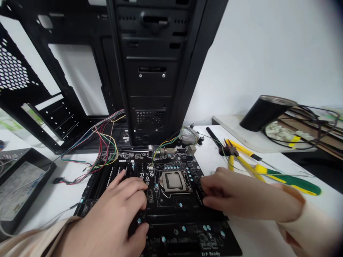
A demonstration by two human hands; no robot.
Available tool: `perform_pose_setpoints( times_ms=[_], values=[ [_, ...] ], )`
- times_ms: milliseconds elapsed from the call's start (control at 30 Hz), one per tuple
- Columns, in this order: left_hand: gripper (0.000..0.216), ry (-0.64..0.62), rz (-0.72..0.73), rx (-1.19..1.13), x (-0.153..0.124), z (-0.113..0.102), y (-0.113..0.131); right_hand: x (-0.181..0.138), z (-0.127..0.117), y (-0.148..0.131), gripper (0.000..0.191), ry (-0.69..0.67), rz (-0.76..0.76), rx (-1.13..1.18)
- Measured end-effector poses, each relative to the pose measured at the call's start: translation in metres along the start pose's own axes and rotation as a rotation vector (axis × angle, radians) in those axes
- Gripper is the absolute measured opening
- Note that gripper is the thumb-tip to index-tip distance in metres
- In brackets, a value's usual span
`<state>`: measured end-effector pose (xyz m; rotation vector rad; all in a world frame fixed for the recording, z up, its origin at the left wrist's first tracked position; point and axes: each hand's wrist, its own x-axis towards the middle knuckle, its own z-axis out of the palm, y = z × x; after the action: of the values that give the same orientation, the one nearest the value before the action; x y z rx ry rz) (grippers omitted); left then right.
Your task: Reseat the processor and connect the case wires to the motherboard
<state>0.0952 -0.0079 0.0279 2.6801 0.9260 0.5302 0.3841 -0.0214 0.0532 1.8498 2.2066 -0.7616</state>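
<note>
The left hand (115,214) lies flat on the black printed motherboard (177,228) on the white counter (254,235) — grip open, fingers spread, holding nothing. The right hand (235,194) curls at the board's right edge; whether its grip pinches it I cannot tell. Between both grips sits the silver processor socket (173,181). Beyond the right grip lie yellow-handled pliers (230,151) — farther back, a black steel computer case (155,71).
</note>
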Motion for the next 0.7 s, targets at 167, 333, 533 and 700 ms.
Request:
perform_pose_setpoints(
  times_ms=[167,333,533,700],
  values=[
    [0.01,0.002,-0.016,-0.023,0.003,-0.001,0.001,-0.004,-0.003,-0.001,0.011,-0.091,-0.023,0.086],
    [0.008,-0.011,0.015,-0.032,0.002,0.001,-0.002,-0.004,-0.005,-0.002,0.006,-0.15,-0.08,0.179],
    [0.016,-0.219,-0.008,-0.008,0.004,-0.004,0.003,-0.005,-0.008,0.0,0.013,-0.183,-0.033,0.221],
    [0.019,-0.341,-0.084,-0.022,0.009,-0.011,0.008,-0.006,-0.012,-0.001,0.015,-0.221,-0.011,0.248]
  ],
)
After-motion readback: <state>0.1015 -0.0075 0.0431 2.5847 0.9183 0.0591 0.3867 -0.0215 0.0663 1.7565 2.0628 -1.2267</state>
